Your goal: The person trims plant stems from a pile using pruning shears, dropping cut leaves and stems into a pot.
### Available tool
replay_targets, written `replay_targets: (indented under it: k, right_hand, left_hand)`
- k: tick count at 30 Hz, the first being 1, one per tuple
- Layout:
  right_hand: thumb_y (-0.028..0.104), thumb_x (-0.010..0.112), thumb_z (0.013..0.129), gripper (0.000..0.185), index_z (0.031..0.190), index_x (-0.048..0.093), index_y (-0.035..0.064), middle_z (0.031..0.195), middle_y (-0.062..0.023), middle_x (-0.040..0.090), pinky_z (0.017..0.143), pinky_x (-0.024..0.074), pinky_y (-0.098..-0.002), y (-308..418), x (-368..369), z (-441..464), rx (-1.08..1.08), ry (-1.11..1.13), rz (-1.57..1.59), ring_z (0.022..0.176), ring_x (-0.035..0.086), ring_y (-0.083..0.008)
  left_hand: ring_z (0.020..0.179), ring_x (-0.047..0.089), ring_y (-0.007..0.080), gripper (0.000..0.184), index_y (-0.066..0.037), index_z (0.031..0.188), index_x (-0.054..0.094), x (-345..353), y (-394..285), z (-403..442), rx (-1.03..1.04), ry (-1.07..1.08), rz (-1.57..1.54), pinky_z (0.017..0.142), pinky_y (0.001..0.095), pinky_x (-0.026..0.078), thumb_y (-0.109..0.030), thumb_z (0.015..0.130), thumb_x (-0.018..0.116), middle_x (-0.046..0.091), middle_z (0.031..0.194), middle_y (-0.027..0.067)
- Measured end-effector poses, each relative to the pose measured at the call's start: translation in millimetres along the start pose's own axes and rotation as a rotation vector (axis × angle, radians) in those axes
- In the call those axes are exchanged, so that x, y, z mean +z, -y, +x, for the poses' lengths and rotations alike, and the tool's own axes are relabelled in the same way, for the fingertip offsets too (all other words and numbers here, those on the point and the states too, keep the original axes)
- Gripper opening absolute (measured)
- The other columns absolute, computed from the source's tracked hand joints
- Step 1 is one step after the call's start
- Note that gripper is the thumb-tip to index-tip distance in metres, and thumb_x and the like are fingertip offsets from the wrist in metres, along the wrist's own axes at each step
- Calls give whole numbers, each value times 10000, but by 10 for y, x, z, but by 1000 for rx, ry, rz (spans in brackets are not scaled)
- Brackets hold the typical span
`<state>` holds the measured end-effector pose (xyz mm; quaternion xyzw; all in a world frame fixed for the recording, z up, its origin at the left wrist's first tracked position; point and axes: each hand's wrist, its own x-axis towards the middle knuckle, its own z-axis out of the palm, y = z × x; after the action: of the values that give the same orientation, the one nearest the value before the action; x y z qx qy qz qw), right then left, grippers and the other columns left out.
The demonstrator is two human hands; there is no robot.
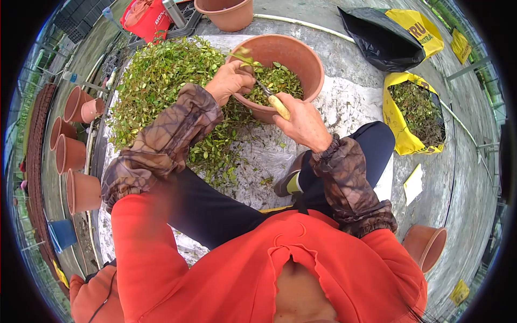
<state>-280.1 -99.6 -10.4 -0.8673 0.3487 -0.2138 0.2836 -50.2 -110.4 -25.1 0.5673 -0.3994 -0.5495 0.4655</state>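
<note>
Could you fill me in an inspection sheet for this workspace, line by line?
Surface: pale ground sheet, stained, with scattered leaf bits.
Job's things: leafy heap beside a large terracotta pot part-filled with leafy cuttings.
Clutter: red bucket, metallic cylinder, open yellow bag of plant matter, black-and-yellow bag, white scrap.
Grippers: bare hands; left hand holds a sprig, right hand a yellow-handled tool, its tip partly hidden.
Cables: no power cable seen; pale pipe or hose on the ground.
Surroundings: smaller pots at left, blue container nearby.
</note>
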Motion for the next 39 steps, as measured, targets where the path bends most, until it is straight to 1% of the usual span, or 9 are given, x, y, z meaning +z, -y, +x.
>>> replay_targets:
  k: [4, 10, 16, 19, 20, 24, 27, 30, 39]
  right_hand:
    - [190, 624, 772, 335, 1061, 509, 64, 814, -233, 617, 652, 489, -505, -59, 34, -12, 3, -8, -111, 738, 616, -422]
    - [177, 605, 785, 281, 1020, 497, 68, 797, -224, 604, 622, 495, -512, -111, 57, -27, 23, -24, -213, 701, 616, -424]
    - [175, 591, 802, 223, 968, 502, 56, 751, -216, 589, 572, 498, -496, -167, 102, -20, 20, -45, -308, 641, 611, -411]
    - [159, 582, 804, 194, 941, 502, 48, 739, -213, 586, 568, 498, -493, -178, 133, -18, 24, -46, -350, 632, 611, -403]
    - [155, 579, 805, 188, 938, 502, 47, 739, -213, 586, 568, 499, -492, -187, 144, -19, 17, -43, -354, 630, 611, -401]
    - [143, 571, 805, 175, 932, 502, 44, 741, -212, 589, 568, 501, -487, -229, 162, -23, 4, -37, -368, 625, 613, -396]
    - [139, 569, 804, 174, 933, 505, 43, 742, -211, 590, 570, 501, -485, -245, 166, -19, 8, -46, -373, 627, 614, -395]
    - [140, 570, 805, 175, 936, 507, 43, 743, -210, 591, 571, 502, -483, -265, 169, -22, 8, -62, -370, 630, 616, -393]
    - [154, 566, 821, 178, 948, 510, 42, 748, -214, 594, 585, 498, -491, -256, 152, -22, 19, -51, -368, 647, 620, -396]
  left_hand:
    - [792, 565, 128, 353, -4, 1081, 564, 46, -192, -25, 66, -160, 150, 678, 252, 480, -87, 767, 702, 575, 936, 60]
    - [778, 554, 127, 326, -3, 1072, 578, 52, -110, 44, 421, 27, 269, 671, 230, 464, -166, 809, 683, 572, 928, 67]
    - [785, 557, 130, 479, -24, 1067, 571, 65, -398, -82, -39, -68, 23, 670, 264, 455, -474, 907, 532, 581, 922, 65]
    - [785, 549, 134, 601, -29, 1027, 574, 80, -477, -151, -140, -2, 217, 668, 291, 453, -603, 891, 465, 573, 924, 77]
    - [718, 541, 115, 449, -31, 991, 580, 99, -436, -133, -154, -9, 277, 592, 266, 443, -466, 882, 580, 579, 863, 60]
    - [575, 507, 81, 244, -21, 979, 582, 20, -185, -46, -157, 155, 458, 453, 203, 382, -138, 798, 698, 572, 714, 11]
    - [498, 513, 107, 267, 23, 968, 612, -8, -120, -27, -100, 119, 460, 437, 246, 418, -171, 805, 697, 575, 688, 38]
    - [650, 532, 87, 302, -25, 1041, 549, 56, -186, -97, -212, 35, 341, 479, 219, 416, -145, 801, 689, 576, 787, 25]
    - [665, 526, 121, 341, -34, 1049, 517, -10, 81, -52, -204, 72, 379, 515, 247, 416, -73, 762, 699, 573, 844, 51]
